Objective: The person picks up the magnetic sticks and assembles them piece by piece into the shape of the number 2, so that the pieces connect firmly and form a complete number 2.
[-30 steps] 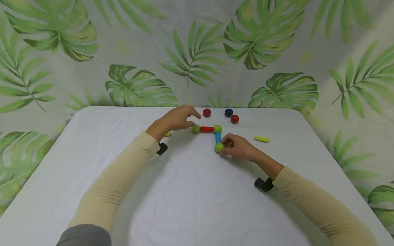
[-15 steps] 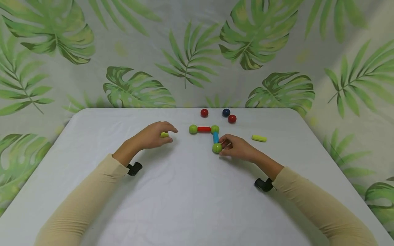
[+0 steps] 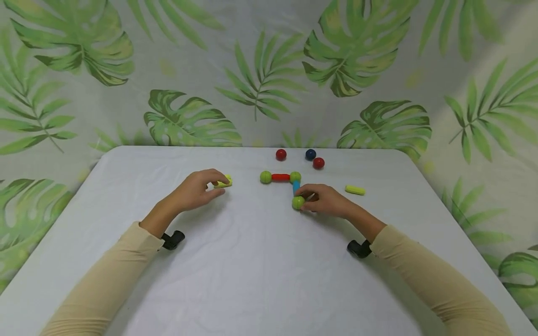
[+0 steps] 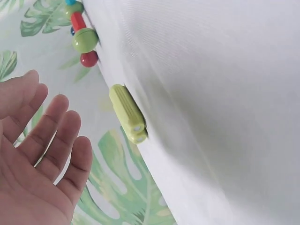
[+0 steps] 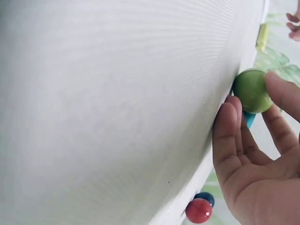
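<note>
My left hand [image 3: 195,190] hovers with fingers spread beside two yellow-green sticks [image 4: 125,107] lying side by side on the table. A gap shows between its fingertips and the sticks in the left wrist view. My right hand [image 3: 327,201] holds the near green ball [image 5: 251,89] of a joined shape between thumb and fingers. From that ball a blue stick [image 3: 296,186] runs back to a corner green ball [image 3: 295,177]. A red stick [image 3: 280,177] joins the corner to another green ball [image 3: 265,177] on the left.
Along the table's back edge lie a red ball [image 3: 280,154], a dark blue ball [image 3: 310,154] and a second red ball [image 3: 318,163]. One more yellow-green stick [image 3: 355,190] rests right of the right hand. A leaf-print cloth [image 3: 260,84] hangs behind the white table [image 3: 260,266].
My left hand has left the shape's left green ball and moved left to the yellow-green sticks. The right hand stays at the near green ball.
</note>
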Action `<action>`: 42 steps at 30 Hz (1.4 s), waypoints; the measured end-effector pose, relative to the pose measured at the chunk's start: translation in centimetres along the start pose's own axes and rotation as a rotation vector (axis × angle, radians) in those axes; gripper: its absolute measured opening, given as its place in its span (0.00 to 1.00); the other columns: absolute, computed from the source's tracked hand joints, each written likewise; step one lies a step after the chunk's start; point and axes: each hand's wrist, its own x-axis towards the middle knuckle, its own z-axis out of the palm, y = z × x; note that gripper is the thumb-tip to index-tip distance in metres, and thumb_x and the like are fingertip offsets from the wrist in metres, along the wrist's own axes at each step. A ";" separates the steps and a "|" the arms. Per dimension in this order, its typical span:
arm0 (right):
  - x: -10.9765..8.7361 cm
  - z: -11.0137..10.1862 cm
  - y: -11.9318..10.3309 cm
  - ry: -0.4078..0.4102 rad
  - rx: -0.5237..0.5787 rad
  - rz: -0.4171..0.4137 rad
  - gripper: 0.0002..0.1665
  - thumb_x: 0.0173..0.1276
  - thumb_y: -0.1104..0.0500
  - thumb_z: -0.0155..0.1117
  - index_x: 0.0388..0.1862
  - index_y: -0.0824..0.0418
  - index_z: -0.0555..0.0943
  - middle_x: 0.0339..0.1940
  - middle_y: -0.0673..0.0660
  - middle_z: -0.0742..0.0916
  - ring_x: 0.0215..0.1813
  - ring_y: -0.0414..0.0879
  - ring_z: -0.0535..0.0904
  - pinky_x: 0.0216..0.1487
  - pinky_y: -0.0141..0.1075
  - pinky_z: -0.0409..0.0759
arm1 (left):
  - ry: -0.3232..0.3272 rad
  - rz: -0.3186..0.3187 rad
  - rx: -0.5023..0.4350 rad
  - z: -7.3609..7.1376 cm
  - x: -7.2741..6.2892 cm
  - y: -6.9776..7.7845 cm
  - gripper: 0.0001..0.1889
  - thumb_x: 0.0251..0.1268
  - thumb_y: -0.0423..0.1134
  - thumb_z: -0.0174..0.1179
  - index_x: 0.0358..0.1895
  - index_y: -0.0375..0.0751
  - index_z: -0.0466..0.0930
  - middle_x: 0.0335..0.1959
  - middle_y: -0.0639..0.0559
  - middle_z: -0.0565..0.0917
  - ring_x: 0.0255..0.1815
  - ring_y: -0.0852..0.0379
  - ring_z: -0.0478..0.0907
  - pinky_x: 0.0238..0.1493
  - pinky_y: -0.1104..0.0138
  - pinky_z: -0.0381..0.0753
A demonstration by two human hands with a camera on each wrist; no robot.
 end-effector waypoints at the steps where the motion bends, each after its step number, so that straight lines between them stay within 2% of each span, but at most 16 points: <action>1: 0.0 0.0 0.0 0.000 0.003 0.005 0.22 0.68 0.58 0.67 0.60 0.56 0.78 0.54 0.61 0.84 0.48 0.49 0.82 0.44 0.35 0.83 | 0.007 -0.004 -0.007 0.2 0.2 0.0 0.12 0.66 0.33 0.63 0.51 0.38 0.84 0.51 0.46 0.85 0.47 0.46 0.82 0.44 0.55 0.79; 11: 0.1 0.1 0.2 -0.013 -0.001 0.021 0.20 0.68 0.58 0.67 0.59 0.55 0.78 0.54 0.61 0.84 0.49 0.49 0.82 0.45 0.35 0.82 | -0.001 -0.079 -0.065 1.5 1.4 0.3 0.14 0.68 0.36 0.61 0.54 0.38 0.83 0.56 0.44 0.84 0.50 0.47 0.82 0.48 0.55 0.80; 18: 0.0 -0.2 0.1 -0.016 0.005 0.011 0.20 0.68 0.60 0.67 0.59 0.56 0.78 0.53 0.61 0.84 0.48 0.49 0.82 0.44 0.35 0.82 | 0.033 -0.129 -0.063 1.5 1.8 -0.4 0.14 0.69 0.37 0.61 0.55 0.39 0.83 0.56 0.45 0.84 0.50 0.48 0.82 0.46 0.58 0.78; 23: 0.0 -0.3 0.2 -0.019 0.010 -0.003 0.20 0.68 0.59 0.67 0.59 0.57 0.78 0.53 0.61 0.84 0.48 0.49 0.82 0.43 0.35 0.82 | 0.061 -0.201 -0.064 1.1 1.9 -1.4 0.14 0.71 0.38 0.59 0.56 0.40 0.82 0.57 0.45 0.84 0.51 0.47 0.81 0.49 0.55 0.77; 30: 0.2 -0.3 0.6 -0.019 0.014 -0.015 0.20 0.67 0.59 0.68 0.58 0.57 0.79 0.53 0.61 0.84 0.47 0.49 0.82 0.43 0.34 0.82 | 0.067 -0.221 -0.059 1.0 2.5 -1.8 0.15 0.72 0.38 0.56 0.57 0.38 0.81 0.58 0.42 0.82 0.53 0.44 0.80 0.53 0.50 0.78; 35: 0.2 -0.4 0.6 -0.020 0.012 -0.016 0.20 0.67 0.59 0.67 0.58 0.57 0.79 0.53 0.61 0.84 0.47 0.49 0.82 0.43 0.34 0.81 | 0.068 -0.217 -0.065 1.7 4.0 -1.6 0.15 0.71 0.37 0.57 0.56 0.38 0.82 0.58 0.43 0.83 0.55 0.43 0.80 0.56 0.50 0.78; 42: 0.2 -0.4 0.5 -0.022 -0.002 -0.016 0.20 0.68 0.58 0.67 0.58 0.56 0.78 0.54 0.60 0.84 0.47 0.49 0.81 0.44 0.34 0.80 | 0.081 -0.198 -0.051 3.4 7.2 -1.2 0.14 0.69 0.35 0.58 0.55 0.37 0.83 0.56 0.42 0.84 0.56 0.42 0.80 0.59 0.51 0.77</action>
